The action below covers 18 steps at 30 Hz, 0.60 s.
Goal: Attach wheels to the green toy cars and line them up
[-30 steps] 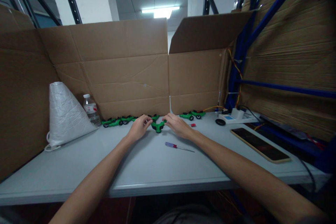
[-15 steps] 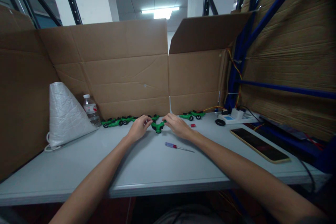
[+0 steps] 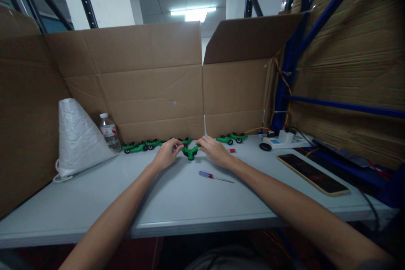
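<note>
A small green toy car (image 3: 190, 152) with black parts is between my hands, over the middle of the table. My left hand (image 3: 168, 152) pinches its left side with thumb and fingertips. On the opposite side, the fingers of my right hand (image 3: 212, 150) close on the car's right edge. Just behind it, partly hidden, is another green toy car (image 3: 186, 141). Nearer to me lies a screwdriver (image 3: 207, 174) with a clear purple and red handle, its shaft pointing right. A small red-ended thing (image 3: 232, 150) shows beside my right wrist.
More green toy cars stand along the back, at left (image 3: 139, 147) and right (image 3: 232, 138). A water bottle (image 3: 109, 131) and a silvery padded bag (image 3: 79, 141) are at left. To the right are a black ring (image 3: 265, 147), a power strip (image 3: 286, 140) and a phone (image 3: 313, 174).
Hardly anything differs. Both hands stay on the same green toy car, and the picture has shifted very slightly.
</note>
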Motion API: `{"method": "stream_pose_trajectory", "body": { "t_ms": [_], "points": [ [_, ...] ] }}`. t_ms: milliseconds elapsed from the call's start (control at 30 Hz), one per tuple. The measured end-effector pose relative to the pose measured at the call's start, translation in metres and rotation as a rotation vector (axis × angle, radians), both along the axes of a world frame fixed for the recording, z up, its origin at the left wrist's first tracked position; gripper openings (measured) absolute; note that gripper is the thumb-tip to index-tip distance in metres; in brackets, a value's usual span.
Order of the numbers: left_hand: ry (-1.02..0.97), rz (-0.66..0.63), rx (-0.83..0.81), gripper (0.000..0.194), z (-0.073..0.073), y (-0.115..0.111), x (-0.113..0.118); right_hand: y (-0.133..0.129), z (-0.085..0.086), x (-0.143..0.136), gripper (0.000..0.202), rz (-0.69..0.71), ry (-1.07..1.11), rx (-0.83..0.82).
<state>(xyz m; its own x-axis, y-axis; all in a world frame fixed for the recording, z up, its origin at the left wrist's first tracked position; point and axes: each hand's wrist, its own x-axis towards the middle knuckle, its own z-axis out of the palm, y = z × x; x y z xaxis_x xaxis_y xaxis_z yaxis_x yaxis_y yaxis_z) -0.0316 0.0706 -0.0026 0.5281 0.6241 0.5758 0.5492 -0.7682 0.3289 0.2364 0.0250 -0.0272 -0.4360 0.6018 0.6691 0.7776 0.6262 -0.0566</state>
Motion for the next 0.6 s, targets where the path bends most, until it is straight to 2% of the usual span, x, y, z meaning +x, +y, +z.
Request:
{"method": "stream_pose_trajectory", "body": {
  "t_ms": [133,333,400,533,600],
  "points": [
    [-0.048,-0.009,-0.096,0.039,-0.001,0.000,0.002,0.003,-0.002,0.002,0.018,-0.004,0.001,-0.006],
    [-0.109,-0.098,-0.291,0.044,-0.006,-0.006,0.008,0.006,-0.004,0.004,0.015,-0.017,-0.002,-0.006],
    [-0.122,-0.104,-0.320,0.044,-0.009,-0.008,0.010,0.006,-0.004,0.004,0.014,-0.021,0.001,-0.014],
    [-0.139,-0.127,-0.348,0.060,-0.016,-0.007,0.012,0.006,-0.005,0.004,0.012,-0.017,0.011,-0.031],
    [-0.138,-0.138,-0.339,0.059,-0.019,-0.005,0.012,0.006,-0.005,0.004,0.011,-0.010,0.016,-0.036]
  ]
}}
